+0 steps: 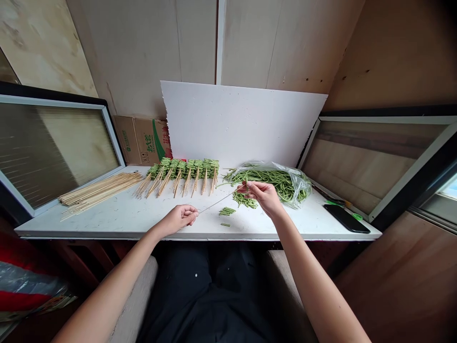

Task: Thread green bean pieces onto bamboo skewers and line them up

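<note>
My left hand [181, 217] is closed in a pinch on the near end of a thin bamboo skewer [217, 204], which slants up to the right. My right hand [262, 195] is closed at the skewer's far tip, fingers pinching a green bean piece [247, 188] there. Just behind that hand lies a clear plastic bag of long green beans [282, 183]. A few cut bean pieces [227, 211] lie on the white table [117, 216] between my hands.
A row of finished bean skewers [183, 172] lies at the back centre. A pile of bare bamboo skewers [98, 190] lies at the left. A black phone [346, 218] rests at the right edge. A white board [235, 124] and a cardboard box [143, 140] stand behind.
</note>
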Motion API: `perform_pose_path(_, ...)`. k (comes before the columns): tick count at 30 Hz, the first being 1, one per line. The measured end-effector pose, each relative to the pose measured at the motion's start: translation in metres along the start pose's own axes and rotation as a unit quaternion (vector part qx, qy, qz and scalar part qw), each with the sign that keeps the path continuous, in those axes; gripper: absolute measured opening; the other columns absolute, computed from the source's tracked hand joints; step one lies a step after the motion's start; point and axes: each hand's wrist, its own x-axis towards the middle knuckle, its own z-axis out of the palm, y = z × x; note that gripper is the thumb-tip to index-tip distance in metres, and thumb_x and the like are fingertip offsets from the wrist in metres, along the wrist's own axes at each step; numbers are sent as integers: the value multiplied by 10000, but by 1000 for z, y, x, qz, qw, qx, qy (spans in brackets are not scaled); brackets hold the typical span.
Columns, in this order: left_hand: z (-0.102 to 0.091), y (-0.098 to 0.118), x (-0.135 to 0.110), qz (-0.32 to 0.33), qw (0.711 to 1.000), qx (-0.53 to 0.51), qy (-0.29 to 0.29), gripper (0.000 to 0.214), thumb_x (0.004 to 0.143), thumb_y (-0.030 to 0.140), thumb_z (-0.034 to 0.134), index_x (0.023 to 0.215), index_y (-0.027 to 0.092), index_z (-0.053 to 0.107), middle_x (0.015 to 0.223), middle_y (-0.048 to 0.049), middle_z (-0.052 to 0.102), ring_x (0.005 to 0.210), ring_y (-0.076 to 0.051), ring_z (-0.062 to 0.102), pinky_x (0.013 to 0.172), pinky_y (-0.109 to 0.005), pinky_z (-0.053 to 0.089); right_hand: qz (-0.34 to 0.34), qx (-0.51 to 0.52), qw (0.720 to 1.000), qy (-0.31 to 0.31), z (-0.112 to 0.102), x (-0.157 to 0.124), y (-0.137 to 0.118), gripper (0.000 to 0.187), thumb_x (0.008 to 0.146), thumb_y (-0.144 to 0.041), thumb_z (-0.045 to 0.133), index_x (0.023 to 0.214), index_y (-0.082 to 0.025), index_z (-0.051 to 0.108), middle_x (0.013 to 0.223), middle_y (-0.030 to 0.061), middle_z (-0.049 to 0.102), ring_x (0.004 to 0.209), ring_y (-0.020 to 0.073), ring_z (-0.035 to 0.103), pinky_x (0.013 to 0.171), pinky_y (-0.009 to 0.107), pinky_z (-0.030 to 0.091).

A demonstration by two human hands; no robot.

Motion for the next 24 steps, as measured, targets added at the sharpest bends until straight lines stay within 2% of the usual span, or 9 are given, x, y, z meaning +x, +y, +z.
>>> perform_pose_path(3, -4, -2, 1, 9, 1000, 14, 17, 500, 839, 638, 754, 951, 157, 678, 721, -7, 627, 688, -163, 605, 698, -297, 489, -8, -38, 999, -16, -2, 0, -1, 407, 842, -610, 839, 1007, -239, 868, 1008, 105, 848, 1001, 336, 817, 778, 411, 673)
perform_pose_path(10, -9, -12, 3, 18, 999, 25, 37, 463, 856, 604, 747, 967, 158, 691, 741, -18, 650, 712, -174, 620, 735, -315, 504, -8, -71, 997, -10, -2, -1, -1, 451, 797, -649, 854, 994, -244, 876, 972, 107, 850, 995, 349, 818, 782, 443, 692)
perform_pose_path(20, -12, -5, 0, 17, 998, 23, 50, 459, 817, 578, 788, 959, 154, 689, 703, -5, 651, 670, -165, 622, 688, -294, 507, -19, -78, 997, -17, -3, -3, 1, 441, 805, -639, 850, 985, -236, 878, 971, 113, 848, 981, 338, 811, 760, 433, 682)
perform_pose_path(22, -12, -3, 2, 24, 998, 16, 59, 467, 827, 589, 784, 968, 153, 691, 696, -4, 656, 649, -157, 616, 661, -284, 506, -24, -82, 996, -17, -4, -2, 0, 438, 824, -632, 836, 1001, -234, 878, 980, 112, 846, 963, 320, 806, 722, 401, 665)
perform_pose_path(24, -11, -2, 3, 34, 997, 6, 62, 480, 856, 607, 758, 986, 148, 695, 704, -11, 674, 598, -141, 596, 621, -277, 502, -26, -88, 996, 17, -4, 0, 0, 447, 825, -641, 827, 997, -231, 877, 960, 107, 840, 891, 288, 792, 640, 357, 623)
